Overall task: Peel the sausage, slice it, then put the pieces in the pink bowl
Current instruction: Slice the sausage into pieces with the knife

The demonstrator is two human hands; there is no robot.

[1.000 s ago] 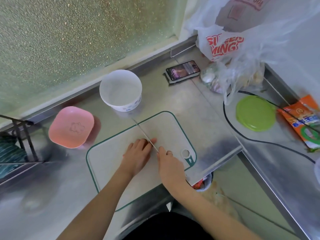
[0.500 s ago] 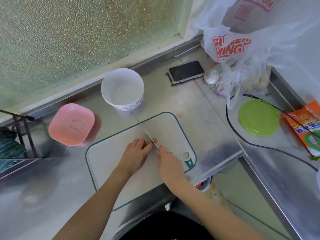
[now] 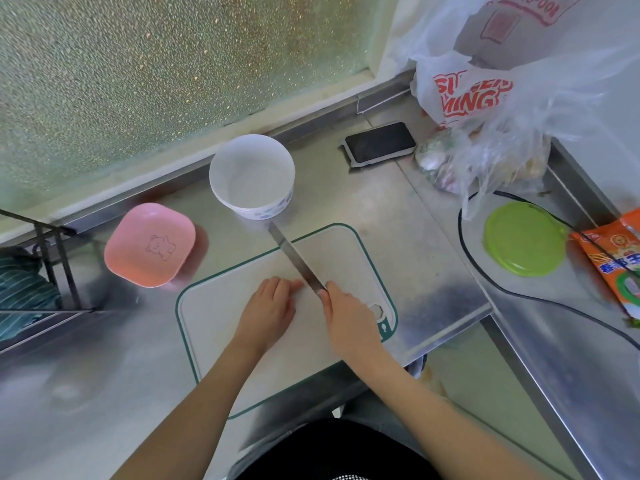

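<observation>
On the white cutting board (image 3: pixel 214 306) with a green rim, my left hand (image 3: pixel 268 306) lies palm down with its fingers curled; the sausage is hidden under it. My right hand (image 3: pixel 349 315) grips the handle of a knife (image 3: pixel 296 259). The blade points away toward the white bowl and runs just right of my left fingertips. The pink square bowl (image 3: pixel 150 249) stands to the left of the board and shows nothing inside.
A white round bowl (image 3: pixel 252 174) stands behind the board. A phone (image 3: pixel 380 142) lies at the back, with plastic bags (image 3: pixel 485 98) beside it. A green lid (image 3: pixel 524 237), a black cable (image 3: pixel 485 271) and an orange packet (image 3: pixel 616 258) lie right. A dish rack (image 3: pixel 38 282) stands left.
The blade shows more of its flat side now than in the earlier frames. Both hands stay at the same spot on the board. The phone screen went dark.
</observation>
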